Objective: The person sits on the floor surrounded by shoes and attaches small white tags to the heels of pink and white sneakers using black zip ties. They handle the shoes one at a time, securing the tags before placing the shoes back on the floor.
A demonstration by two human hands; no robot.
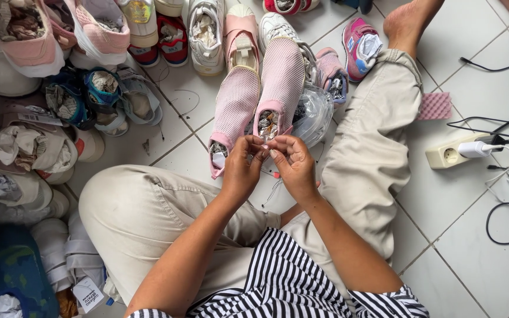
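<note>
Pink mesh shoes, 2 of them, lie side by side on the white tiled floor (466,247) straight ahead of the seated person, toes pointing away and heels toward the hands; the left shoe (235,106) and the right shoe (282,76) both have crumpled paper stuffed in their openings. Around them the floor carries far more footwear: a heap of pale, paper-stuffed shoes (25,153) along the left edge, a row of white, pink and red shoes (207,29) across the top, and a small pink and blue sneaker (360,47) near the person's bare foot (405,26). Beige trousers (366,153) cover the crossed legs that frame the pair. A clear plastic bag (316,115) sits just beside the right shoe. To the right, a white power strip (452,154) with a plug and black cables lies well apart from the shoes, with a pink textured pad (434,106) near it. Both hands meet just at the heels of the pair: the left hand (243,171) and the right hand (296,165) each have a closed pinching grip, fingertips together on something too small to identify.
</note>
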